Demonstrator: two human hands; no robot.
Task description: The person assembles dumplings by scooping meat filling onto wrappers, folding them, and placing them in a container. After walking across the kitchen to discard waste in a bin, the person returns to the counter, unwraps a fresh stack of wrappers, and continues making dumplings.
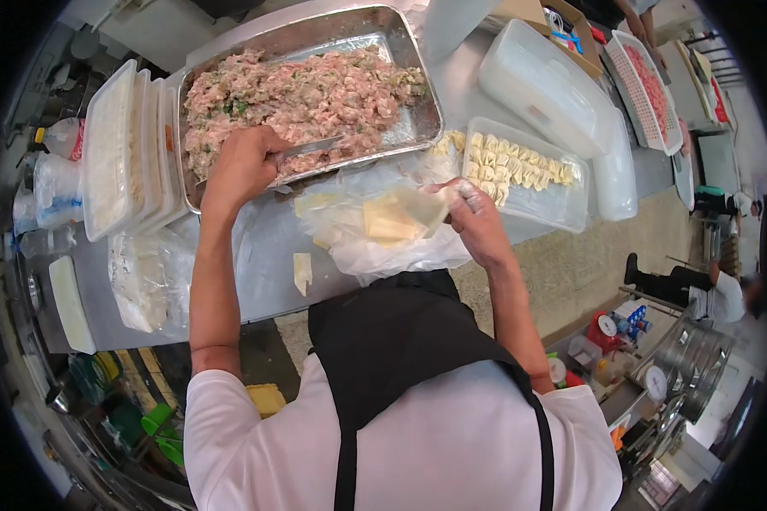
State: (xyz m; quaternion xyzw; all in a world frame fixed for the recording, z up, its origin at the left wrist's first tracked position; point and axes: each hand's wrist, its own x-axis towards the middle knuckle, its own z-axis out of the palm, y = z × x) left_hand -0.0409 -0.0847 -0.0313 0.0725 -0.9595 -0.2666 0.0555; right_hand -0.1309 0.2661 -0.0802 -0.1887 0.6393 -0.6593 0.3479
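My left hand (pixel 245 166) is closed on a flat metal spatula (pixel 311 146) at the near side of a metal tray (pixel 426 98). Pink minced meat filling (pixel 302 94) with green bits fills much of that tray, and the blade lies against it. My right hand (pixel 477 217) pinches a thin, pale yellow wonton wrapper (pixel 424 204). Beneath it, a stack of wrappers (pixel 388 223) rests on crumpled clear plastic (pixel 362 260). To the right, a clear plastic container (pixel 562 213) holds rows of folded wontons (pixel 511 166).
Stacked plastic containers (pixel 115 153) stand on the left, beside a plastic bag (pixel 145 281). A wrapper scrap (pixel 302 272) lies near the steel table's front edge. Larger plastic tubs (pixel 545 81) and a pink-filled basket (pixel 643 81) are at the right. Other people (pixel 707 289) are in the background.
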